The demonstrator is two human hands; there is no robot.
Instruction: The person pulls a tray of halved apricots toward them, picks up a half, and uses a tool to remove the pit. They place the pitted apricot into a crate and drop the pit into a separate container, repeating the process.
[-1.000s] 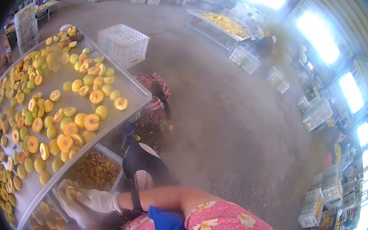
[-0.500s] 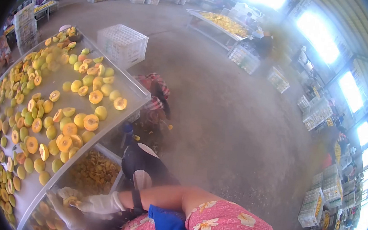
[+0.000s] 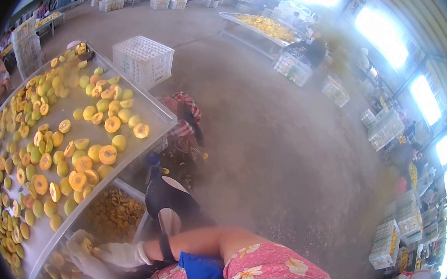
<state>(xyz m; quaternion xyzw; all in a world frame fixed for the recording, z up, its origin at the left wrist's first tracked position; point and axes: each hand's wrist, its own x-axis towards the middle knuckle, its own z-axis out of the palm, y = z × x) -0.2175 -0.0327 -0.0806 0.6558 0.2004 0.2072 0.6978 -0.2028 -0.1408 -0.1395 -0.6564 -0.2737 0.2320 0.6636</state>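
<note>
Both my hands wear pale gloves and are close together at the lower left, beside the near edge of the fruit table (image 3: 146, 100). My right hand (image 3: 116, 253) reaches in from the right, its fingers closed against a small yellowish fruit piece (image 3: 88, 246). Around that piece curls my left hand (image 3: 85, 264), partly blurred. Halved and whole yellow-green fruits (image 3: 78, 181) lie spread over the table. Just above my hands, a crate of cut fruit pieces (image 3: 116, 213) stands below the table's edge. More fruit (image 3: 57, 272) shows beneath my hands.
A white crate (image 3: 142, 60) stands behind the table. Near the table's right corner is checked cloth (image 3: 185, 111). A dark rounded object (image 3: 174, 197) is beside my arm. Farther off are another fruit table (image 3: 268, 28), stacked crates (image 3: 409, 213) and several people.
The camera view has shifted slightly, moving the table edge and fruits a little. My hands remain together around the fruit piece, with slightly changed finger positions.
</note>
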